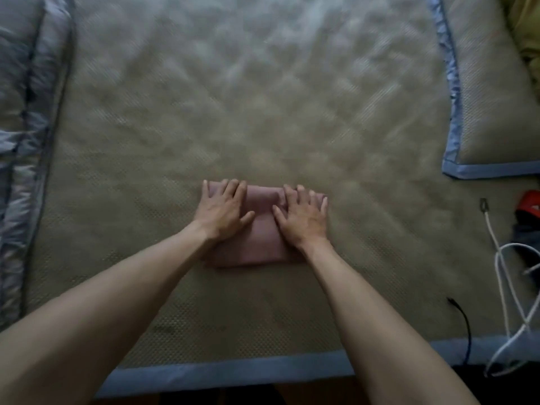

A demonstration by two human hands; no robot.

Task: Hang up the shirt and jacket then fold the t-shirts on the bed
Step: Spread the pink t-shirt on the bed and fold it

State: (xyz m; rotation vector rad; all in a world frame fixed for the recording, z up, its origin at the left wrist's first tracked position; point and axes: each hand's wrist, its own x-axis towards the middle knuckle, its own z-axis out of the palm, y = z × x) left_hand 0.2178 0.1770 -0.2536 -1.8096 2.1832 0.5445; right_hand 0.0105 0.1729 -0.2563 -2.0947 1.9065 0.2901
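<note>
A pink t-shirt (261,229) lies folded into a small rectangle on the woven mat of the bed (263,112), near its front edge. My left hand (222,210) presses flat on the left half of the t-shirt, fingers straight and spread. On the right half rests my right hand (302,216), also flat with straight fingers. Both palms cover much of the fabric. No shirt or jacket is in view.
A pillow with blue trim (491,112) lies at the right. White cables (508,287) and a black cable (464,325) trail at the right front, beside a red and dark object (526,217). A grey-blue quilt (20,141) runs along the left.
</note>
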